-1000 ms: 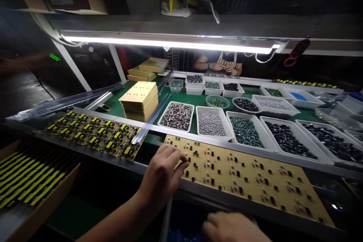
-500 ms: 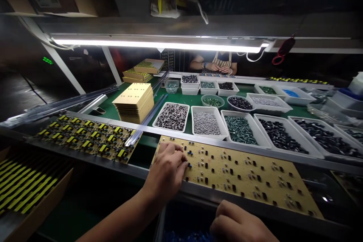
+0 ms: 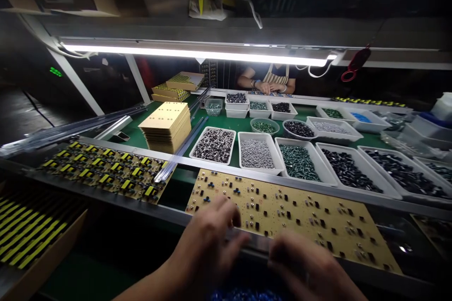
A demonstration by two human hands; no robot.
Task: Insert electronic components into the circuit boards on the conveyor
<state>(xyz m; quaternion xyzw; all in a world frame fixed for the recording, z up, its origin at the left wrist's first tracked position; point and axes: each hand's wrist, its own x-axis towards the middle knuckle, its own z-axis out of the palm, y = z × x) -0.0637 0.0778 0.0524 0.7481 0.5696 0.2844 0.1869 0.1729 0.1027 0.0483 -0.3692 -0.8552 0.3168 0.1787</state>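
My left hand [image 3: 215,235] is over the front edge of a tan circuit board [image 3: 282,204], its thumb and fingers apart, with nothing visible between them. My right hand [image 3: 310,263] hovers to the right of it, in front of the board; motion smears its fingers, and what they hold, if anything, cannot be made out. Small black, silver and blue parts stand in rows on the board. Below and between both hands is a heap of small blue parts [image 3: 245,295], partly hidden by them.
Behind the board stand white trays of small parts [image 3: 256,153] and a stack of tan boards [image 3: 165,124]. Boards with yellow parts [image 3: 106,169] lie at the left, above a carton [image 3: 67,249]. Across the table, a person's hands [image 3: 270,87] are close together.
My left hand has moved off the board's left part, toward me and right, and its fingers have parted. My right hand has risen toward the board's front edge. The far person's hands have shifted slightly.
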